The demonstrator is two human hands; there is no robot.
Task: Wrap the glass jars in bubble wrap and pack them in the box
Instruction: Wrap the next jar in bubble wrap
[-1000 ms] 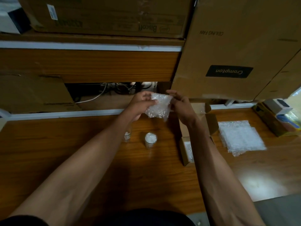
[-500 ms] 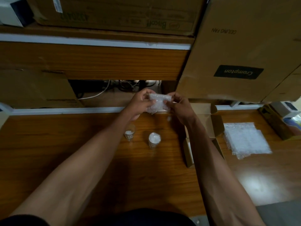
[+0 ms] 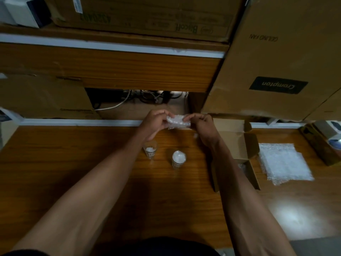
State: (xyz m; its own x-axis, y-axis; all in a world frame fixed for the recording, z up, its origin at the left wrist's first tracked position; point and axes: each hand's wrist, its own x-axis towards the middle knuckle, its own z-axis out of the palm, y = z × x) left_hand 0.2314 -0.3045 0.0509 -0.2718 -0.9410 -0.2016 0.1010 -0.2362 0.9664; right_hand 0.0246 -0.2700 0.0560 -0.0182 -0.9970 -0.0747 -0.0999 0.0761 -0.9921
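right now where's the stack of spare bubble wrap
In the head view it lies flat on the wooden table at the right, just right of the open cardboard box: the bubble wrap stack.

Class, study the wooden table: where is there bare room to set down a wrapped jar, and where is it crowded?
Free: the wide bare wood of the table left of the two jars, and the near strip in front of the bubble wrap stack. Crowded: between the jars and the open box, where both hands hold the wrapped bundle above.

The tall carton [image 3: 280, 58] reads "Crompton" and "CEILING FAN" upside down; the upper carton [image 3: 144, 15], "Biscoff".
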